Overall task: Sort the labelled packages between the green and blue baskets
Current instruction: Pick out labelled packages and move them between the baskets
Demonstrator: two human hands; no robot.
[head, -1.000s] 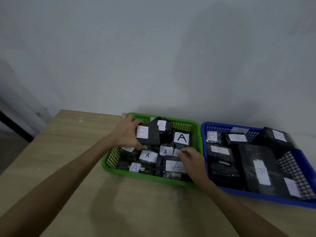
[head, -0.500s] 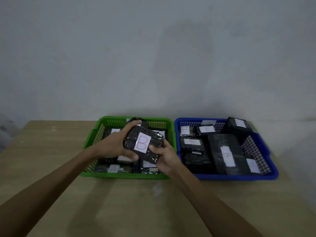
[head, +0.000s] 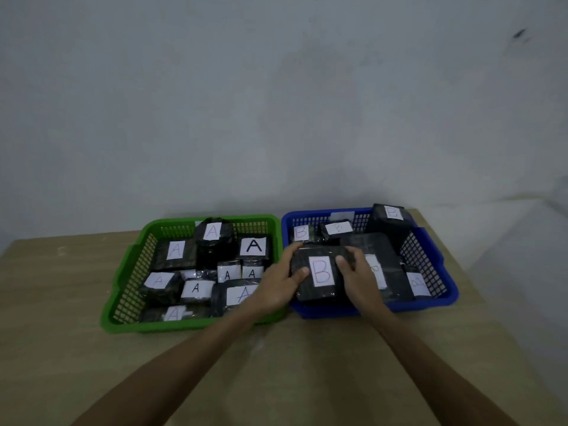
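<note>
A black wrapped package with a red "B" label [head: 319, 273] lies at the near left of the blue basket [head: 436, 298], on top of other B packages. My left hand [head: 278, 282] grips its left side and my right hand [head: 358, 276] grips its right side. The blue basket holds several black packages labelled B [head: 338, 228]. To the left, the green basket [head: 123, 302] holds several black packages labelled A [head: 253, 245].
Both baskets sit side by side on a wooden table [head: 292, 373] against a pale wall. The table's right edge [head: 461, 256] runs close beside the blue basket. Bare tabletop stretches between me and the baskets.
Both hands carried the B package from over the green basket rightward into the blue basket. My view shifted as well.
</note>
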